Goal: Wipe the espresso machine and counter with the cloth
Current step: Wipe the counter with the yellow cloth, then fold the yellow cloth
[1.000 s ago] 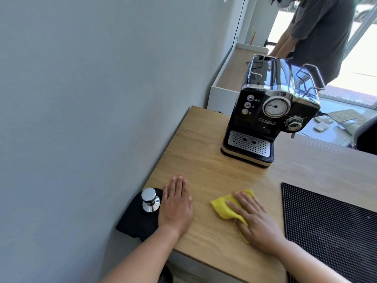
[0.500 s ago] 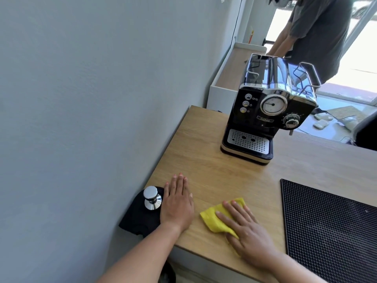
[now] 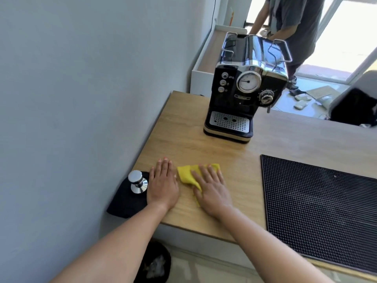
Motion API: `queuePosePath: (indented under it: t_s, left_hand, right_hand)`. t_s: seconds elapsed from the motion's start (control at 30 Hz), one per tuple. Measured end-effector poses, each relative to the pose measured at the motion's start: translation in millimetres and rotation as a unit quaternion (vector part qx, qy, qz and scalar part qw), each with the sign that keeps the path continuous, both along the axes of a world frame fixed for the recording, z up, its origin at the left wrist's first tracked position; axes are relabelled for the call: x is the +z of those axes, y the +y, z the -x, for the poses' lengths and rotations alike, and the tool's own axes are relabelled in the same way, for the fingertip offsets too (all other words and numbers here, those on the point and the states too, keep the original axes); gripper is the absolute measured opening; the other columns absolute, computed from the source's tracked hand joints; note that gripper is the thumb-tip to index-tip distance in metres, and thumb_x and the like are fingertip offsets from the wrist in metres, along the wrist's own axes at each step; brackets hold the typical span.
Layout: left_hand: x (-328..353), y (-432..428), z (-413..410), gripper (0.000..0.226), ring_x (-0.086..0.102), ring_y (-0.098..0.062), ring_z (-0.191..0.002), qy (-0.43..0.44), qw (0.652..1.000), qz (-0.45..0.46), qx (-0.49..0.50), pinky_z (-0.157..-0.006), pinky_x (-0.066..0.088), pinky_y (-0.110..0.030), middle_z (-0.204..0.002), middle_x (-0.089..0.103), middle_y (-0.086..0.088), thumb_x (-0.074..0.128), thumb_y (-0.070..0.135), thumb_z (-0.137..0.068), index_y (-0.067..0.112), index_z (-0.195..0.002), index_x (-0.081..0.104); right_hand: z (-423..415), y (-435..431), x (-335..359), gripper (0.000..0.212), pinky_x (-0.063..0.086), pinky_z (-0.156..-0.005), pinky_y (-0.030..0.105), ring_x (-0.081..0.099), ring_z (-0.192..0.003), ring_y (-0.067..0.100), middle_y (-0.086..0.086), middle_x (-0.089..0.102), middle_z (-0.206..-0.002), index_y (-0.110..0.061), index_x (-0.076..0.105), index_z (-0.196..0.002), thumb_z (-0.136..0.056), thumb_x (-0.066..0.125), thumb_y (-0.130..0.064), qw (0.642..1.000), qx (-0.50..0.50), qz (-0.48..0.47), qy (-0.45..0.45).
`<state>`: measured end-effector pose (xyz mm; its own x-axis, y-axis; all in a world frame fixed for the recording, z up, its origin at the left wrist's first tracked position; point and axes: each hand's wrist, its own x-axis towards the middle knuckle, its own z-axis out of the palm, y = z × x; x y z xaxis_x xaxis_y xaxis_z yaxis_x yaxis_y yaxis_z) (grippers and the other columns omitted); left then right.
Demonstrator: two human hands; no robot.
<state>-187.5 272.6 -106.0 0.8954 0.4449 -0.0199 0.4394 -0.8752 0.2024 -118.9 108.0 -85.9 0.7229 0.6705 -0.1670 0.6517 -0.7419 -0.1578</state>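
Note:
A black and chrome espresso machine (image 3: 244, 92) stands at the back of the wooden counter (image 3: 204, 148). Near the counter's front edge lies a yellow cloth (image 3: 186, 174), and my right hand (image 3: 212, 190) presses flat on it with straight fingers. My left hand (image 3: 163, 184) rests flat on the wood just left of the cloth, almost touching it. Part of the cloth is hidden under my right palm.
A steel tamper (image 3: 137, 181) stands on a black mat (image 3: 126, 203) at the counter's left corner, against the grey wall. A black rubber bar mat (image 3: 318, 205) covers the right side. A bin (image 3: 155, 262) sits below. Another person (image 3: 291, 23) stands behind the machine.
My right hand has slid the yellow cloth leftward along the counter until it lies next to my left hand. The left hand has stayed in place.

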Motion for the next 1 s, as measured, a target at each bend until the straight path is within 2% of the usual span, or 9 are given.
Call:
queuePosePath:
  t_s: [0.17,0.37,0.5,0.57,0.6,0.7,0.77,0.9,1.0]
  left_hand:
    - [-1.0,2.5,2.0,0.057,-0.003,-0.02,-0.15,0.003,1.0,0.006,-0.01,-0.122,0.001,-0.041,-0.163,0.003,-0.003,0.016,0.033,-0.102,0.013,-0.154,0.009]
    - [4.2,4.4,2.7,0.058,-0.002,-0.022,-0.15,0.02,0.999,0.023,-0.018,-0.122,0.002,-0.043,-0.163,0.002,-0.006,0.018,0.033,-0.102,0.011,-0.155,0.009]
    - [17.9,8.2,-2.5,0.058,-0.001,-0.024,-0.15,0.041,0.996,0.082,-0.014,-0.122,0.002,-0.043,-0.163,0.005,-0.008,0.028,0.035,-0.101,0.015,-0.154,0.015]
    - [32.2,3.7,-3.1,0.055,0.01,-0.024,-0.149,0.019,0.989,0.143,-0.02,-0.121,0.007,-0.043,-0.161,0.018,-0.006,0.036,0.035,-0.1,0.019,-0.152,0.027]
    - [40.3,-0.4,-1.7,0.052,0.021,-0.022,-0.147,-0.003,0.983,0.181,-0.028,-0.12,0.014,-0.043,-0.158,0.028,-0.004,0.039,0.035,-0.099,0.021,-0.149,0.034]
    - [68.9,-23.7,3.6,0.04,0.05,-0.016,-0.128,-0.051,0.937,0.336,-0.076,-0.104,0.04,-0.033,-0.138,0.055,0.004,0.046,0.034,-0.099,0.024,-0.137,0.053]
    - [82.2,-42.7,7.0,0.038,0.064,-0.014,-0.104,-0.019,0.865,0.495,-0.081,-0.091,0.049,-0.03,-0.117,0.069,0.002,0.045,0.037,-0.1,0.017,-0.128,0.062]
    - [91.5,-68.4,6.6,0.074,0.066,-0.022,-0.091,0.137,0.66,0.734,-0.082,-0.083,0.052,-0.036,-0.107,0.071,-0.015,0.027,0.062,-0.096,0.005,-0.122,0.066]
    - [86.0,-77.7,1.1,0.083,0.067,-0.027,-0.09,0.17,0.593,0.779,-0.113,-0.083,0.055,-0.039,-0.109,0.069,-0.02,0.034,0.07,-0.089,0.002,-0.126,0.062]
  right_hand:
    - [60.8,-42.8,-13.0,0.057,0.006,-0.116,0.042,0.016,-0.15,0.024,-0.004,0.021,-0.162,-0.04,0.028,-0.151,-0.096,0.029,-0.056,0.995,0.078,-0.048,-0.037]
    - [94.4,-81.6,-15.1,0.052,0.019,-0.116,0.041,0.027,-0.147,0.02,-0.004,0.036,-0.156,-0.04,0.04,-0.144,-0.093,0.047,-0.044,0.989,0.108,-0.093,-0.038]
    - [110.8,-82.3,9.4,0.036,0.034,-0.109,0.029,0.047,-0.13,0.009,-0.01,0.062,-0.131,-0.032,0.061,-0.127,-0.092,0.054,-0.029,0.969,-0.046,-0.231,0.08]
    - [108.3,-80.7,32.4,0.019,0.047,-0.083,0.032,0.061,-0.095,0.014,-0.005,0.069,-0.097,-0.025,0.065,-0.106,-0.091,0.054,-0.025,0.915,-0.184,-0.304,0.191]
    - [104.5,-81.1,44.3,0.012,0.048,-0.073,0.032,0.061,-0.083,0.016,-0.002,0.067,-0.087,-0.019,0.064,-0.097,-0.089,0.056,-0.023,0.862,-0.246,-0.362,0.255]
    - [90.7,-90.6,75.2,0.015,0.051,-0.064,0.031,0.06,-0.069,0.018,0.01,0.06,-0.081,-0.006,0.063,-0.093,-0.083,0.06,-0.016,0.661,-0.348,-0.506,0.431]
    - [85.1,-96.5,93.7,0.015,0.056,-0.064,0.034,0.064,-0.069,0.022,0.014,0.063,-0.083,-0.003,0.065,-0.094,-0.091,0.053,-0.011,0.574,-0.354,-0.556,0.485]
    - [74.6,-108.0,111.1,0.017,0.059,-0.068,0.037,0.07,-0.072,0.027,0.016,0.069,-0.079,-0.003,0.064,-0.089,-0.083,0.055,-0.016,0.482,-0.343,-0.628,0.506]
    - [65.8,-121.4,106.2,0.03,0.057,-0.082,0.046,0.069,-0.086,0.033,0.019,0.069,-0.091,-0.002,0.067,-0.097,-0.09,0.054,-0.028,0.447,-0.36,-0.66,0.485]
